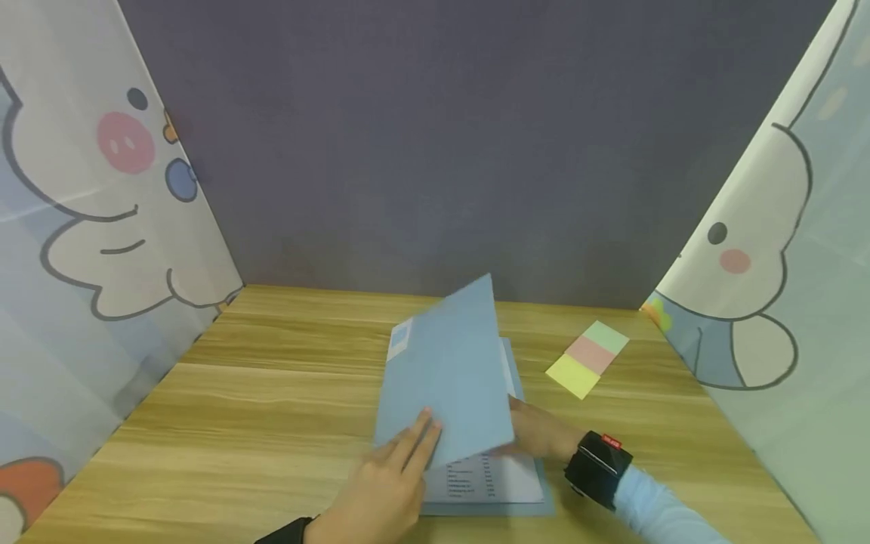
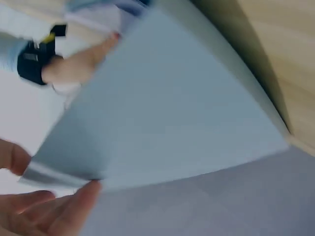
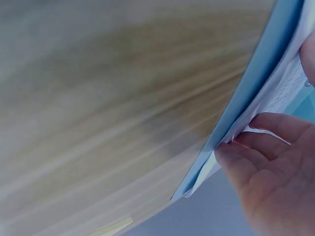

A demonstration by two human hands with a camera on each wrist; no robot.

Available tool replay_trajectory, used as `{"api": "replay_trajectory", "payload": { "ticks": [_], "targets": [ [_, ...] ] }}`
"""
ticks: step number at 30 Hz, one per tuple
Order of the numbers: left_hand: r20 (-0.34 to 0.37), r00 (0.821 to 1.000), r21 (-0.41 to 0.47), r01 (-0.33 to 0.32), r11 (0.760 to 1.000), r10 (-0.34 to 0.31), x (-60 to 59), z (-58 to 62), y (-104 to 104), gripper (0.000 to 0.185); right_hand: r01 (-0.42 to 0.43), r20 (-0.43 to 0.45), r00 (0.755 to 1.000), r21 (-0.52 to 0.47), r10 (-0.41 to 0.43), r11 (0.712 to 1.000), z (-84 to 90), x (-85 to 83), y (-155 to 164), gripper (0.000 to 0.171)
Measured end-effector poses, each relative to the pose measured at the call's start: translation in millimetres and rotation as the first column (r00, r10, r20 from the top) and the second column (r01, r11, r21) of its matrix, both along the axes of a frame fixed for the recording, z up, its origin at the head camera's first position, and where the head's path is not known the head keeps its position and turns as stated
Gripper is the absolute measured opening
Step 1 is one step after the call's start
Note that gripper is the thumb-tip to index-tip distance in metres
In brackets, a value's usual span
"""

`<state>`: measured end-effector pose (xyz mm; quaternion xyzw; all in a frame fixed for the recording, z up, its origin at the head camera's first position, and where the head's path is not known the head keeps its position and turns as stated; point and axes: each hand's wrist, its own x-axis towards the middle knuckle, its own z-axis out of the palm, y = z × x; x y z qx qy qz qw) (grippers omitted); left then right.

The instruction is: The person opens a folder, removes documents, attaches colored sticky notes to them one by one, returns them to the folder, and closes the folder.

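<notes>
Left hand (image 1: 381, 483) pinches the near lower edge of the folder cover (image 1: 451, 374): fingers lie straight along its outer face, and in the left wrist view the thumb (image 2: 12, 156) sits on the opposite side of that edge from the fingers (image 2: 74, 206). Cover is raised off the folder (image 1: 537, 506), tilted, its top corner up against the dark backdrop (image 1: 476, 151).

Right hand (image 1: 537, 431) is at the cover's right edge, partly tucked under it. In the right wrist view its fingertips (image 3: 246, 152) rest on the edge of the white sheets (image 3: 285, 93) inside the folder, with the blue cover edge just left of them. Whether these fingers clamp the sheets or only touch them cannot be told; they look loosely bent.

Folder lies flat on the table (image 1: 272, 393), near the front edge, about centre. A printed sheet (image 1: 485, 476) with lines of small text shows below the raised cover; text too small to read. A pale label (image 1: 399, 338) sits on the cover's upper left corner.

Sticky notes (image 1: 587, 357), green, pink and yellow in a strip, lie on the table right of the folder and behind it, apart from it. Wrist device (image 1: 598, 467) sits on the right wrist, just right of the folder. Cartoon-print curtains (image 1: 102, 227) flank the table on both sides.
</notes>
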<state>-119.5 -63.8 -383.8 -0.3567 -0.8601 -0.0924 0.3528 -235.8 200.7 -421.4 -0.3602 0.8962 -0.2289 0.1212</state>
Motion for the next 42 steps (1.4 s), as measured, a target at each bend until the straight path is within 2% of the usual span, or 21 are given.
{"api": "replay_trajectory", "payload": {
  "ticks": [2,3,5,7,10,11,12,13,14,15,17,18,20,23,27,30,32,35,37,38,42],
  "targets": [
    [-0.101,0.994,0.131,0.052,0.990,-0.039,-2.1,6.7,-8,0.046,0.029,-0.063,0.998,0.122,-0.021,0.992,-0.2,-0.5,-2,0.081],
    [-0.140,0.989,0.205,0.078,0.976,-0.050,-3.8,10.9,-12,0.043,0.052,-0.084,0.996,0.175,-0.037,0.983,-0.2,-0.3,-2,0.084],
    [-0.187,0.982,0.331,0.099,0.938,-0.038,-6.7,21.8,-22,0.039,0.090,-0.078,0.994,0.210,-0.075,0.973,0.3,0.3,-3,0.086],
    [-0.203,0.979,0.445,0.103,0.890,-0.012,-9.3,32.9,-35,0.036,0.098,-0.083,0.993,0.216,-0.082,0.971,0.5,0.9,-3,0.085],
    [-0.112,0.993,0.590,0.031,0.807,0.044,-6.0,49.0,-59,0.034,0.096,-0.087,0.993,0.217,-0.079,0.971,0.7,1.2,-4,0.086],
    [-0.050,0.997,0.633,-0.016,0.774,0.061,-3.2,53.4,-68,0.037,0.096,-0.085,0.993,0.215,-0.079,0.972,0.7,1.3,-4,0.086],
    [0.033,0.995,0.675,-0.093,0.732,0.096,0.4,58.0,-76,0.044,0.095,-0.083,0.993,0.211,-0.079,0.973,0.5,1.1,-4,0.086],
    [0.132,0.982,0.703,-0.187,0.686,0.133,4.0,61.8,-84,0.051,0.095,-0.081,0.994,0.209,-0.079,0.973,0.2,0.9,-4,0.086],
    [0.234,0.958,0.712,-0.285,0.642,0.166,7.7,65.1,-93,0.058,0.097,-0.080,0.993,0.210,-0.082,0.973,0.1,0.8,-4,0.086],
    [0.329,0.923,0.701,-0.381,0.603,0.201,10.7,67.4,-101,0.061,0.099,-0.080,0.993,0.209,-0.084,0.973,0.0,0.9,-4,0.086],
    [0.491,0.831,0.640,-0.547,0.539,0.261,14.7,68.5,-120,0.058,0.107,-0.079,0.993,0.207,-0.092,0.973,-0.9,0.9,-4,0.086],
    [0.559,0.780,0.594,-0.614,0.520,0.282,15.8,67.8,-129,0.055,0.111,-0.081,0.992,0.207,-0.096,0.972,-1.5,0.8,-3,0.086],
    [0.637,0.714,0.522,-0.676,0.519,0.289,16.5,62.5,-149,0.049,0.116,-0.083,0.991,0.204,-0.101,0.972,-1.4,1.1,-3,0.086],
    [0.701,0.648,0.433,-0.718,0.545,0.297,16.1,51.4,-177,0.048,0.118,-0.092,0.991,0.198,-0.102,0.973,-1.1,0.4,-4,0.086],
    [0.741,0.603,0.364,-0.730,0.579,0.295,13.2,34.1,-207,0.055,0.121,-0.092,0.990,0.184,-0.105,0.975,2.8,0.0,-4,0.085],
    [0.779,0.550,0.288,-0.741,0.607,0.303,10.5,23.8,-223,0.061,0.124,-0.090,0.990,0.182,-0.109,0.975,5.1,-0.4,-5,0.085],
    [0.784,0.537,0.247,-0.730,0.638,0.311,8.7,18.4,-231,0.062,0.125,-0.090,0.990,0.188,-0.110,0.974,4.8,-0.7,-6,0.085],
    [0.785,0.533,0.202,-0.701,0.684,0.315,6.1,10.0,-241,0.059,0.131,-0.081,0.990,0.189,-0.117,0.973,3.5,-0.6,-8,0.086],
    [0.798,0.516,0.165,-0.684,0.710,0.312,3.2,4.6,-248,0.057,0.137,-0.072,0.989,0.186,-0.126,0.973,2.6,-0.4,-9,0.087],
    [0.810,0.499,0.143,-0.678,0.721,0.308,1.4,2.0,-251,0.058,0.139,-0.070,0.989,0.185,-0.128,0.973,2.2,-0.4,-9,0.087],
    [0.870,0.379,0.012,-0.657,0.754,0.316,-6.7,-7.6,-262,0.066,0.143,-0.067,0.989,0.183,-0.133,0.973,0.9,-1.2,-10,0.086]
  ]
}}
